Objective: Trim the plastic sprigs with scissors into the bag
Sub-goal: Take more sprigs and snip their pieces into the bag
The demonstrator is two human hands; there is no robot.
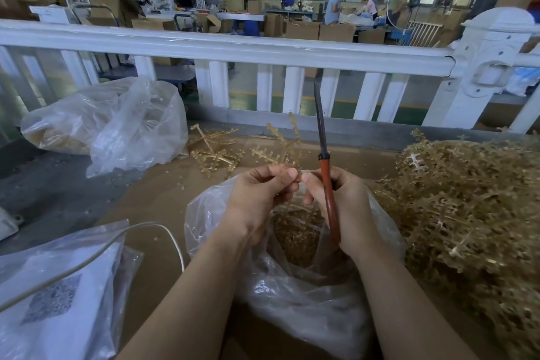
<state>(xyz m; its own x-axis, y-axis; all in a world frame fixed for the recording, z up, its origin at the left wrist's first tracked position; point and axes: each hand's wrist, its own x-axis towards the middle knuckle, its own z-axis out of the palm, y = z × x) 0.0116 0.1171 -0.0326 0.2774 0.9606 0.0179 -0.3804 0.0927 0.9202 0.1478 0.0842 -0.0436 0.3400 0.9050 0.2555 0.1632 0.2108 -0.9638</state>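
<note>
while the right hand [336,202] grips shut scissors [324,155], the left hand [263,193] pinches a beige, knobbly sprig [280,143]

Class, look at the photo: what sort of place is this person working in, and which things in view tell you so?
Most likely a factory or packing workshop: stacked cardboard boxes on the floor behind, a big heap of untrimmed plastic sprigs on the bench, and other workers at a distant table.

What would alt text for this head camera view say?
Over an open clear plastic bag, the left hand pinches a tan plastic sprig while the right hand holds red-handled scissors pointing up, blades together. A sprig pile lies right.
</note>
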